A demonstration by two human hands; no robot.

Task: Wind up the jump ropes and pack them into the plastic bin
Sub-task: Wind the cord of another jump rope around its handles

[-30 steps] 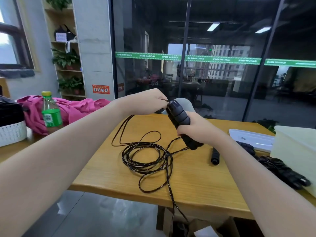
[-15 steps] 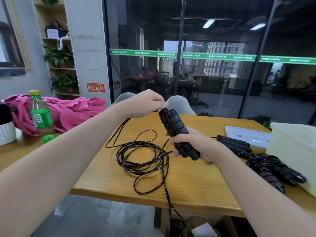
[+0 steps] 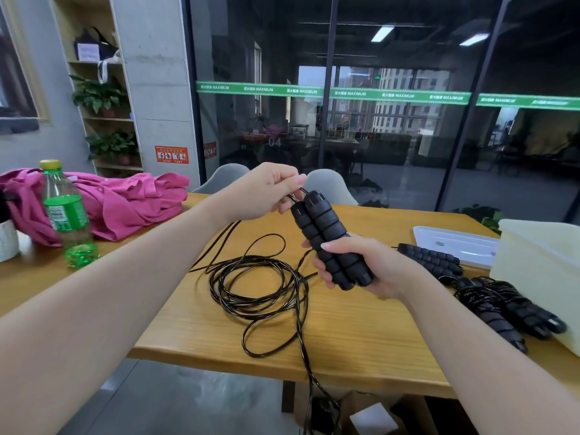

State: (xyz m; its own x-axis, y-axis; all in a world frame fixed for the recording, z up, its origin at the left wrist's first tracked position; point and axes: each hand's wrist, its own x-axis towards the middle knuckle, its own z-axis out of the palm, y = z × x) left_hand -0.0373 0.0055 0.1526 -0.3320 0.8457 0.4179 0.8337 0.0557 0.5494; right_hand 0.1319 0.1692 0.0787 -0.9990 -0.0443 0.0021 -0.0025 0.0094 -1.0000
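Right hand (image 3: 361, 265) grips both foam handles (image 3: 329, 240); left hand (image 3: 266, 193) pinches the cord (image 3: 257, 293) — wrap tight, even turns downward.

1. A wooden table (image 3: 361, 337) stands on a grey polished floor (image 3: 194, 406).
2. Behind it, two grey chairs (image 3: 329, 185) face a dark glass wall (image 3: 392, 58) crossed by a green stripe (image 3: 332, 93).
3. A concrete pillar (image 3: 157, 73) adjoins a shelf (image 3: 103, 120) of potted plants (image 3: 97, 95).
4. Ceiling lights (image 3: 383, 33) show in the glass.

bare table (image 3: 361, 334) front-centre | loose cord (image 3: 260, 296) left; wound ropes (image 3: 502, 306), bin (image 3: 543, 277) crowd right
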